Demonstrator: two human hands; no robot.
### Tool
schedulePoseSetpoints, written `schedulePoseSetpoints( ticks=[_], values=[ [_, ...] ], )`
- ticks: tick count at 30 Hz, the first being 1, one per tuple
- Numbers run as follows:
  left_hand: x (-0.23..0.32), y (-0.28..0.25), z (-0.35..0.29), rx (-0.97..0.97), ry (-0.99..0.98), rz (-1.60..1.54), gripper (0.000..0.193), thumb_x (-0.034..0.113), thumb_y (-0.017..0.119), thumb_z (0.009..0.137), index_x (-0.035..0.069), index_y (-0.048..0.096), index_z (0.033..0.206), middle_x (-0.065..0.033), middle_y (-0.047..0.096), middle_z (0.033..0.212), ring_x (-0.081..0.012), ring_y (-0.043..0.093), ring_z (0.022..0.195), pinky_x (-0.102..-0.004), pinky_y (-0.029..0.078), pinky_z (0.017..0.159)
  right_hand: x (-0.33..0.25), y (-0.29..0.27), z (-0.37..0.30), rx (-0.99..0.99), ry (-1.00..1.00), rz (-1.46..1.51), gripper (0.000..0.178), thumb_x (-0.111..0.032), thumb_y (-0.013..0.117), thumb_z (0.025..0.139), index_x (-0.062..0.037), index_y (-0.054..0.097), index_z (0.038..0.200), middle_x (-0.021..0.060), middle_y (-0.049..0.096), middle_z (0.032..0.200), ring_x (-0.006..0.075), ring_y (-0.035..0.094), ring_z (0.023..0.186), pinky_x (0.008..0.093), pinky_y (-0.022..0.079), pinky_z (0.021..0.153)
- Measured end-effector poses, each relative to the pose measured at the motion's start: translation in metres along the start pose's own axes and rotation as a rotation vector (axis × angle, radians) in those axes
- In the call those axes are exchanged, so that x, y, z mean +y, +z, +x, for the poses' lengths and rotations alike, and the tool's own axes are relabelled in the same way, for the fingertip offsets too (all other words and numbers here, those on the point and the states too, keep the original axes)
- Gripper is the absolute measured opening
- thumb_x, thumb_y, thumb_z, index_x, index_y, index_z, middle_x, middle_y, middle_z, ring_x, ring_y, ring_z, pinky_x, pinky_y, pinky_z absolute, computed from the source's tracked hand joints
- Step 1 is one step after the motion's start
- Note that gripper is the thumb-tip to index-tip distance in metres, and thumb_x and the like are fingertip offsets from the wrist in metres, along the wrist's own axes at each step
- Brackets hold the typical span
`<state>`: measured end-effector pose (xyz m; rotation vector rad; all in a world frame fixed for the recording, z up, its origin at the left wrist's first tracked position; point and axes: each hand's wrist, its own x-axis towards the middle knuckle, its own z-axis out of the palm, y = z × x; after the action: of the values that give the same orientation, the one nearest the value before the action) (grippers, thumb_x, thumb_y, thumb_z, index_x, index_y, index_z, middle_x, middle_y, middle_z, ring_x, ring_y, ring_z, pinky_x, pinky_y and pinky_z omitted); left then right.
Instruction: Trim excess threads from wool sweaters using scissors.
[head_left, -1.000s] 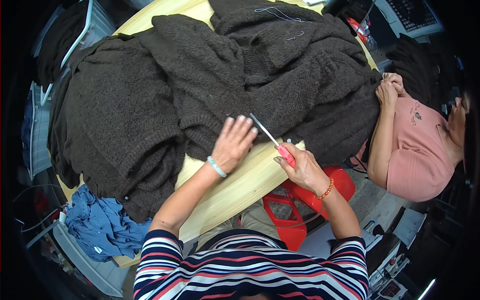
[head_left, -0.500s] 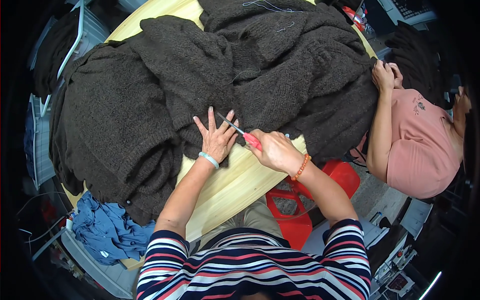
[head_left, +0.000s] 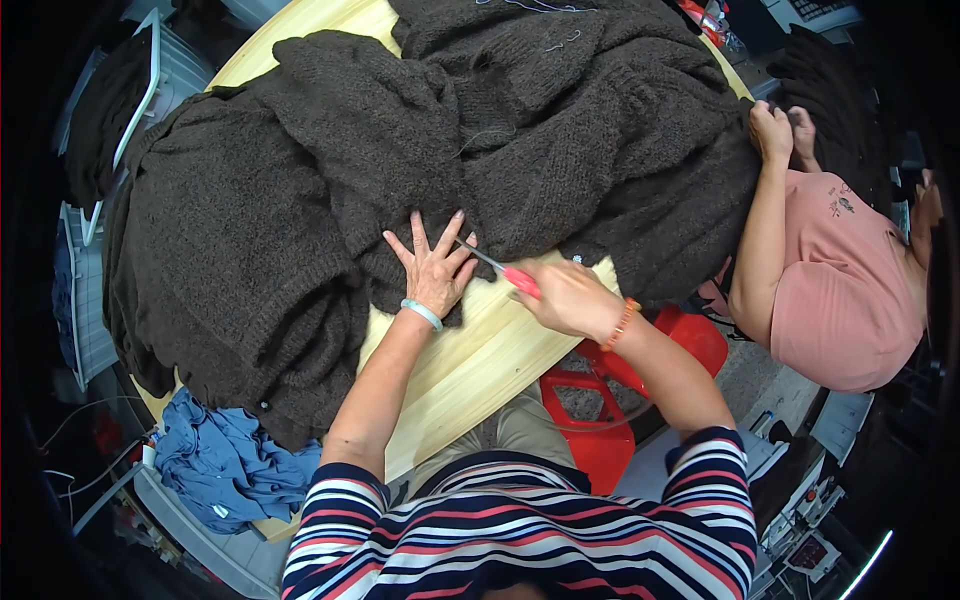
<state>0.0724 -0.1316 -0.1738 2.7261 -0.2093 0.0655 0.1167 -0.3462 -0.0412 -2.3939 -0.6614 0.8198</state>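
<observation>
Fingers (head_left: pixel 432 245) of left hand (head_left: pixel 436 275) spread flat, gripping nothing, pressing down dark brown knitted garment (head_left: pixel 400 170) at its lower edge. Right hand (head_left: pixel 566 298) clenched around red handle of small scissors (head_left: pixel 503 271), metal blades pointing toward left thumb, tips just beside it over the knit. Garment heaped across most of round pale wooden table (head_left: pixel 470 350), hem near bare wood in front of the body. Red plastic stool (head_left: pixel 610 400) below table edge. Blue cloth (head_left: pixel 225 465) bundled at lower left. Co-worker in pink shirt (head_left: pixel 845 290) at right, both hands (head_left: pixel 780 130) on the knit pile's far edge.
</observation>
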Motion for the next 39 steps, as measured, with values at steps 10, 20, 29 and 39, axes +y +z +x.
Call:
schedulePoseSetpoints(
  ticks=[10, 20, 29, 39],
  values=[
    [0.009, 0.005, -0.035, -0.057, 0.09, 0.005, 0.039, 0.033, 0.069, 0.087, 0.031, 0.066, 0.126, 0.0033, 0.037, 0.156, -0.0419, 0.011, 0.149, -0.0771, 0.0, 0.109, 0.001, 0.0, -0.061, -0.157, 0.144, -0.025, 0.034, -0.03, 0.062, 0.093, 0.0, 0.061, 0.109, 0.0272, 0.067, 0.081, 0.0448, 0.066, 0.083, 0.0506, 0.052, 0.078],
    [0.017, 0.005, -0.055, -0.057, 0.05, -0.027, 0.035, 0.029, 0.069, 0.087, 0.028, 0.069, 0.122, -0.0068, 0.032, 0.157, -0.0456, 0.009, 0.148, -0.0739, 0.001, 0.111, -0.007, 0.023, -0.059, -0.11, 0.147, -0.046, 0.032, -0.03, 0.059, 0.094, -0.0012, 0.061, 0.108, 0.0266, 0.067, 0.082, 0.0446, 0.067, 0.082, 0.0513, 0.052, 0.077],
    [0.018, 0.004, -0.054, -0.041, 0.049, -0.024, 0.033, 0.028, 0.07, 0.086, 0.025, 0.071, 0.119, -0.0072, 0.033, 0.157, -0.0453, 0.011, 0.148, -0.073, 0.001, 0.112, 0.0, 0.03, -0.056, -0.107, 0.135, -0.05, 0.034, -0.03, 0.06, 0.093, 0.0009, 0.06, 0.107, 0.0277, 0.067, 0.082, 0.0438, 0.067, 0.085, 0.0501, 0.052, 0.079],
    [0.014, -0.037, -0.033, 0.374, 0.019, -0.117, 0.027, 0.023, 0.072, 0.083, 0.021, 0.074, 0.111, -0.0106, 0.052, 0.14, -0.038, 0.037, 0.136, -0.0614, 0.015, 0.113, -0.002, 0.021, -0.059, -0.023, -0.092, 0.148, 0.032, -0.024, 0.064, 0.092, -0.0049, 0.057, 0.117, 0.024, 0.067, 0.092, 0.0443, 0.065, 0.087, 0.0474, 0.053, 0.077]
  ],
)
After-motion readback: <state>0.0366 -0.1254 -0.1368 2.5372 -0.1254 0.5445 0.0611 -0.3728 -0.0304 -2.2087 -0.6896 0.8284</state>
